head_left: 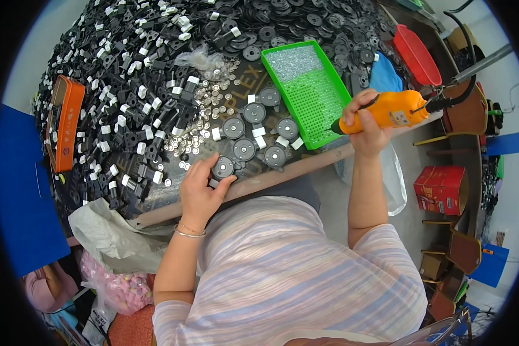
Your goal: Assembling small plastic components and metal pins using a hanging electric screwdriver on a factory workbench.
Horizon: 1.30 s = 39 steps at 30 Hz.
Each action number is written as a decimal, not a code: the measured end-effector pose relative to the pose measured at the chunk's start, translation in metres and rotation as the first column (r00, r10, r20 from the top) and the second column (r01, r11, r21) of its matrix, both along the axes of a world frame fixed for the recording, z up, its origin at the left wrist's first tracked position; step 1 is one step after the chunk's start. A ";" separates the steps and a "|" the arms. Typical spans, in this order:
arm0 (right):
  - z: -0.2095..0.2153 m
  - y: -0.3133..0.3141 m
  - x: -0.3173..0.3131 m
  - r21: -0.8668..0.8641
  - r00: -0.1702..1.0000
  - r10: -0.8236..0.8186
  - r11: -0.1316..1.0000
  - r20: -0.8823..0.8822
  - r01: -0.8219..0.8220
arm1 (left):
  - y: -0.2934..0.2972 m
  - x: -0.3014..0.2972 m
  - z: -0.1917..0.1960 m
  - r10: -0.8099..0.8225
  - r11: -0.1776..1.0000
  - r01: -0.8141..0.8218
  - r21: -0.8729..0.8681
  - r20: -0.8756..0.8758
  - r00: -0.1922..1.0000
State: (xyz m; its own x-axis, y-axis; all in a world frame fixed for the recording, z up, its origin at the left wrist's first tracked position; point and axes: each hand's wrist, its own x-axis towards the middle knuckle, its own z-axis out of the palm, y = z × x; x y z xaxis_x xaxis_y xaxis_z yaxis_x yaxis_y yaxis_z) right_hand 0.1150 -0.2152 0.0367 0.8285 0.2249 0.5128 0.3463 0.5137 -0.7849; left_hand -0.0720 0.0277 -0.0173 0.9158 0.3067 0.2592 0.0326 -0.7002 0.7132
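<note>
My left hand [199, 191] is closed around the edge of a round dark-grey part [223, 166] with a disc top, steadying it on the table near the front edge. My right hand [368, 128] grips an orange electric screwdriver [401, 109], held up over the right corner of the table. The driver's black tip end points left, near the green tray [309, 109]. Several similar round disc parts [244, 149] with white tabs lie grouped just beyond my left hand. Small silver round pieces [197, 135] are scattered left of them.
A big heap of black parts with white tabs [121, 109] covers the table's left. Black discs [314, 20] pile at the back. Small silver screws [294, 62] fill the tray's far end. An orange basket [69, 124], red tray [416, 55] and blue cloth [386, 75] lie around.
</note>
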 end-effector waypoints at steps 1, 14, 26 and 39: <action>-0.001 0.001 0.001 -0.007 1.000 -0.003 1.000 -0.009 0.003 | 0.000 0.000 0.001 0.001 1.000 -0.001 0.002 -0.003 1.000; 0.026 0.092 -0.056 0.031 0.912 0.400 0.914 0.089 -0.404 | 0.002 0.000 0.000 -0.011 1.000 0.010 -0.015 -0.037 0.999; 0.017 0.144 -0.076 -0.180 0.813 0.567 0.821 0.134 -0.542 | 0.006 -0.004 -0.007 -0.023 0.999 0.022 0.023 0.042 0.999; 0.015 0.149 -0.075 -0.245 0.764 0.611 0.788 0.205 -0.564 | 0.006 -0.003 -0.002 -0.023 0.999 0.024 0.023 -0.040 0.999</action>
